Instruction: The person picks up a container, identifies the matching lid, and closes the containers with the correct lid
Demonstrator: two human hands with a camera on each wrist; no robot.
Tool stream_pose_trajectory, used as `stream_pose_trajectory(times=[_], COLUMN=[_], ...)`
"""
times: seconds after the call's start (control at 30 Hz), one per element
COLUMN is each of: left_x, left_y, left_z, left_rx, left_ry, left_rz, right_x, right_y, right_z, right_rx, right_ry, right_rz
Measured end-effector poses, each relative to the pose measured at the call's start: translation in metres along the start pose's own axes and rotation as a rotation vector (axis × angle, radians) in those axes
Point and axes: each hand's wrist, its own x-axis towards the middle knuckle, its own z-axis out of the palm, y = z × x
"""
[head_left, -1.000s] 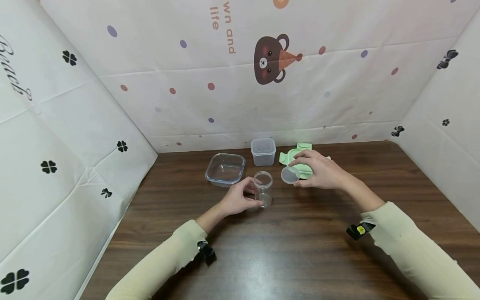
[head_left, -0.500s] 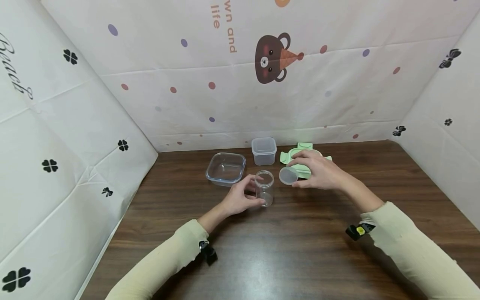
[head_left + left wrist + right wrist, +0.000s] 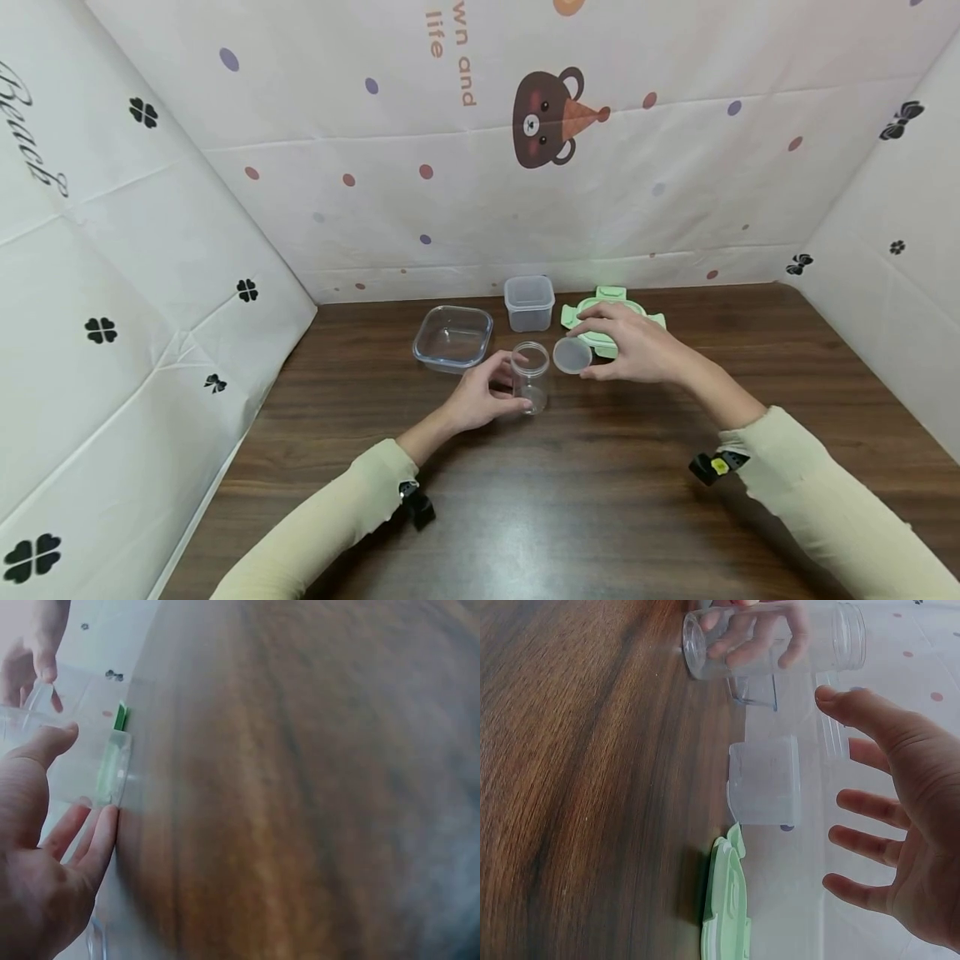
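Observation:
A clear, topless cylindrical jar (image 3: pixel 534 385) stands upright on the brown table. My left hand (image 3: pixel 480 395) grips its side, thumb low on the near side and fingers behind; the left wrist view shows the jar's see-through wall (image 3: pixel 75 769) between thumb and fingers. Just right of the jar's mouth, a round translucent lid (image 3: pixel 572 356) is held by its edge, tilted, in my right hand (image 3: pixel 632 343). In the right wrist view the lid (image 3: pixel 834 731) sits between thumb and index finger, near the jar's threaded neck (image 3: pixel 849 637); the other fingers are spread.
Behind the jar stands a small translucent square tub (image 3: pixel 529 305). To its left is a square glass dish (image 3: pixel 453 337). A light green lid with side flaps (image 3: pixel 611 293) lies at the back, partly hidden by my right hand. A printed white cloth (image 3: pixel 465 208) hangs behind the table.
My right hand has moved slightly left with the round lid, bringing it closer to the jar's mouth. The left hand and jar stay in place.

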Motion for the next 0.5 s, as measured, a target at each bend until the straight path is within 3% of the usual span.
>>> stream_pose_trajectory(times=[0.5], left_x=[-0.0016], left_y=[0.0064], left_z=[0.0001], left_rx=[-0.022], left_ry=[0.004], left_rz=[-0.023], right_x=[0.0041], right_y=[-0.0050], right_z=[0.0021], right_rx=[0.019], right_ry=[0.008], right_rz=[-0.025])
